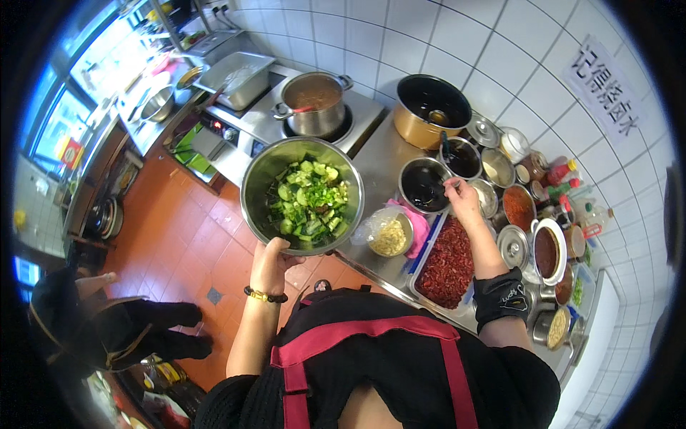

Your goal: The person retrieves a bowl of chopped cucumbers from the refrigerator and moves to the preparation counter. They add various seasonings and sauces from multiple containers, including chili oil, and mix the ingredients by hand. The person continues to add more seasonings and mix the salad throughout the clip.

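Note:
My left hand [272, 257] grips the near rim of a stainless steel mixing bowl [251, 214], thumb on the edge, holding it above the floor. Chopped cucumber [292, 212] fills its bottom, topped with chopped green onion [320, 194] and a little dark brown seasoning. Over the right edge of a steel pot of dark liquid [423, 182], my right hand [462, 195] has its fingers pinched, apparently on a thin metal utensil whose lower end is hidden. Beside that pot stands a bowl of chopped garlic [390, 238], partly under plastic film.
A tub of chopped red chilies [445, 263] lies along the counter. Seasoning containers, including red chili powder [519, 208], and bottles crowd the wall side. A steel stockpot [316, 115] sits on a cooktop, near a golden pot [423, 128]. Another person [118, 327] is at lower left.

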Motion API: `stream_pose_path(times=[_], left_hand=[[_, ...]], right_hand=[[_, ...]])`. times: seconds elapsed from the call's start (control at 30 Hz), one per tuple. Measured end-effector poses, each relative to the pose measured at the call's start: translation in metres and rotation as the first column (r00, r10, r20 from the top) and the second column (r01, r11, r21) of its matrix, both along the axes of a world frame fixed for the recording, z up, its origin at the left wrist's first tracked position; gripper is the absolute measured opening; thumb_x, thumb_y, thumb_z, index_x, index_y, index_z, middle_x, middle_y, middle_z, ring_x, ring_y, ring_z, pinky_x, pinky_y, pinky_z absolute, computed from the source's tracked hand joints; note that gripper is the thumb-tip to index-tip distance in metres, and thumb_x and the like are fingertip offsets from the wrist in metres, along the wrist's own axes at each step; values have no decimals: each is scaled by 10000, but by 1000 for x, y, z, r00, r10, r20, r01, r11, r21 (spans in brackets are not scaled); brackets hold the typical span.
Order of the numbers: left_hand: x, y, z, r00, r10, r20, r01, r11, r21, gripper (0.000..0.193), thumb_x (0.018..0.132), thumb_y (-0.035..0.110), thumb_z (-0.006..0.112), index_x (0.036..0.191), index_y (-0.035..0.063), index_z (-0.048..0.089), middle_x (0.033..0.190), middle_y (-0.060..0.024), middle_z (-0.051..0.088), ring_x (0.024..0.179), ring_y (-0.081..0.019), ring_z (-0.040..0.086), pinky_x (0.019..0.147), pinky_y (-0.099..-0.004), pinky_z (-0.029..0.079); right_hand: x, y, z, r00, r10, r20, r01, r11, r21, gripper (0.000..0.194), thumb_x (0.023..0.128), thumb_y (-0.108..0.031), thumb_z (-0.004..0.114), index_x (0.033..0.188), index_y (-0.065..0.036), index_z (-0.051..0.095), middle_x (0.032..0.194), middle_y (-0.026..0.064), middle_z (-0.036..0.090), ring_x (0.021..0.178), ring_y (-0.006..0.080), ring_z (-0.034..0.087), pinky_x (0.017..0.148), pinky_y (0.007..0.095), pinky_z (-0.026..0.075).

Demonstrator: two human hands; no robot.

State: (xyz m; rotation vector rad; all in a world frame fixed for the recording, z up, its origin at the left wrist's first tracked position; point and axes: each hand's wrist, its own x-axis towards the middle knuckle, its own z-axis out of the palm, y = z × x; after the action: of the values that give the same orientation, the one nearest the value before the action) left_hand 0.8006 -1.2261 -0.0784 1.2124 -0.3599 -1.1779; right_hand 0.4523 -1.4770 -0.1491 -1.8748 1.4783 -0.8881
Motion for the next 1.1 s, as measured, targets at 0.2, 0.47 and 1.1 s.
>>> stream_pose_path(times=[0.2, 0.47, 1.1], left_hand=[[-8, -38, -9, 999, -46, 25, 45, 998, 41, 306, 795, 129, 516, 1071, -4, 530, 924, -128, 638, 754, -246, 648, 590, -326, 531], [-21, -55, -24, 974, -222, -45, 226, 964, 143, 388, 787, 95, 505, 1150, 2, 407, 932, -156, 615, 667, -266, 651, 543, -317, 543], [-37, -87, -19, 975, -223, -4, 222, 972, 80, 419, 786, 57, 536, 1169, 28, 371, 994, -143, 607, 683, -235, 660, 558, -321, 577]], right_hand=[[-15, 25, 0, 987, -29, 157, 41, 997, -71, 176, 845, -130, 575, 979, -43, 649, 822, 118, 692, 744, 171, 664, 694, 270, 497], [-9, 31, -19, 847, -254, 466, 162, 960, 228, 152, 904, -70, 507, 984, 7, 610, 804, 110, 677, 672, 148, 640, 651, 266, 509], [-16, 48, 61, 713, -223, 665, 128, 974, 190, 218, 911, -144, 509, 1022, 29, 581, 877, 164, 674, 743, 200, 660, 698, 279, 511]])
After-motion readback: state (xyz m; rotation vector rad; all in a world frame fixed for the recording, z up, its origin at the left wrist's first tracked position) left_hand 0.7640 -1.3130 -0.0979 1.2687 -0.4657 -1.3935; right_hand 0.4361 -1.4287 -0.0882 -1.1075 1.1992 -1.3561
